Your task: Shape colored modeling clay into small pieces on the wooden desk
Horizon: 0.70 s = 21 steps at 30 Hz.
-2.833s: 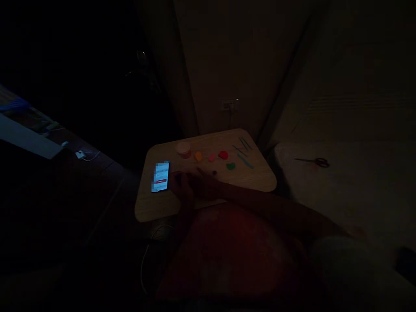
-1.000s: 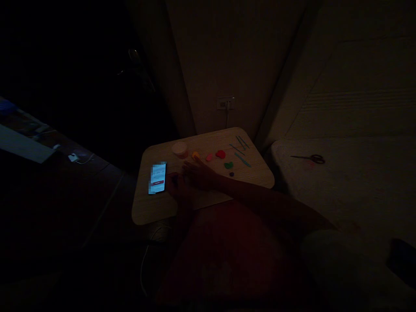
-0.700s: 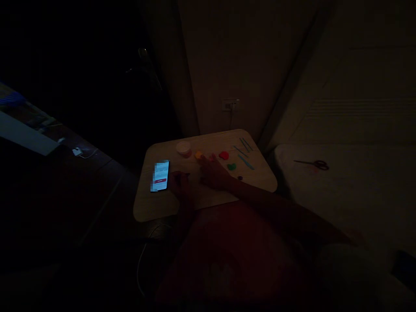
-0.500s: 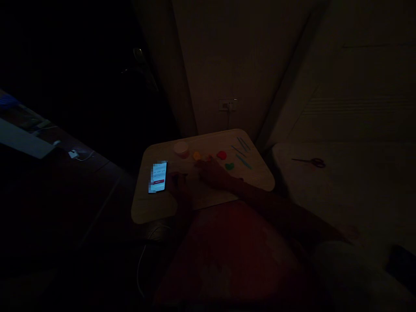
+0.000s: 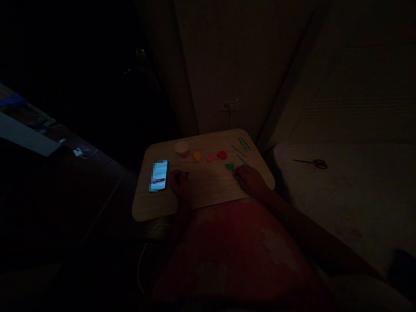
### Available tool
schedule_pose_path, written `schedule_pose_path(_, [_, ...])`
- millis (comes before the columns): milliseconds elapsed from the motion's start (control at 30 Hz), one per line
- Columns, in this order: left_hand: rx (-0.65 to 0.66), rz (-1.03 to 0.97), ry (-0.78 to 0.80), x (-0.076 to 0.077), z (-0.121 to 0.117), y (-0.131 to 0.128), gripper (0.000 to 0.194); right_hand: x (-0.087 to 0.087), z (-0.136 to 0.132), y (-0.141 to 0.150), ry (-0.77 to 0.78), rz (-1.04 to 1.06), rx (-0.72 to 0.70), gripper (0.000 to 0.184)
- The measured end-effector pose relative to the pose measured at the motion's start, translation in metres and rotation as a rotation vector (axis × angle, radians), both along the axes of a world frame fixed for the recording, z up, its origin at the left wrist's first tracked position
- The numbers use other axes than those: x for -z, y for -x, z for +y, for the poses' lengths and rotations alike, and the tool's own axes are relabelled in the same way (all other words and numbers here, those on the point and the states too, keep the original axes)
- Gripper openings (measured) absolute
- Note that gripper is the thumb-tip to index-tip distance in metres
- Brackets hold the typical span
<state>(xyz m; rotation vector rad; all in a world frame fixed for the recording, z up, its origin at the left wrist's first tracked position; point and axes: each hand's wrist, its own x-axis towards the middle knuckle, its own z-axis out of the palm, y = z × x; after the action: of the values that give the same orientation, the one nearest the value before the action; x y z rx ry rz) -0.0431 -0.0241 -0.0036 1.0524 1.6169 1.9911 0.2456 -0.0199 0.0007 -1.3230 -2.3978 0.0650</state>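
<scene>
The flattened bright-green soft lump [image 5: 229, 166] lies on the wooden table's [image 5: 204, 190] right half, just beyond your right hand's [image 5: 250, 180] bunched fingers. Your left hand [image 5: 178, 181] curls beside the lit phone [image 5: 159, 175], toward the left edge; I can't tell whether either grip is closed.

Beside the left hand [image 5: 179, 182], the phone screen [image 5: 160, 172] is pale blue with a red bar. Beyond the hands: orange lump [image 5: 197, 156], pink lump [image 5: 211, 158], red lump [image 5: 222, 154]; near the right hand [image 5: 250, 178], green lump [image 5: 229, 166]. Tan wood grain patterns the tabletop [image 5: 208, 186] beneath.
</scene>
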Motion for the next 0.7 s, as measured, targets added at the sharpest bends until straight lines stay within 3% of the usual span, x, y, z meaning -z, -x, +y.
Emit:
schedule_pose_path(333, [0.048, -0.093, 0.029, 0.007, 0.006, 0.000, 0.016, -0.004, 0.022, 0.008, 0.175, 0.001, -0.051, 0.027])
schedule_pose_path(467, [0.112, -0.045, 0.024, 0.005, 0.006, -0.003, 0.017, -0.011, 0.025, 0.041, 0.157, 0.044, -0.184, 0.023])
schedule_pose_path(567, [0.190, -0.045, 0.039, 0.003, 0.007, -0.004, 0.018, -0.014, 0.034, 0.075, 0.148, 0.120, -0.204, 0.020])
schedule_pose_path(700, [0.252, 0.186, 0.083, 0.006, 0.009, -0.003, 0.013, -0.005, 0.052, 0.101, 0.139, 0.315, -0.201, 0.019])
